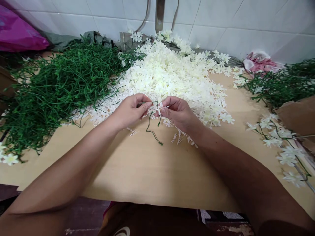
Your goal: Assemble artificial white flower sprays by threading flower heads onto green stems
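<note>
My left hand (137, 109) pinches a thin green stem (153, 132) that hangs in a bent line over the board. Close beside it on the right, my right hand (176, 111) is closed on a white flower (159, 107), whose petals show at the fingertips. The flower is at the stem's upper part; how the two join is too small to tell. Just behind both hands rises a large heap of white flowers (169, 72). To the left lies a big tangled pile of green stems (66, 78).
A flowered green spray (286, 154) lies at the right, near a brown cardboard box (299, 116) and more green stems (283, 85). A pink bag (19, 31) sits at the back left. Pink and white cloth (261, 63) rests by the tiled wall (216, 23).
</note>
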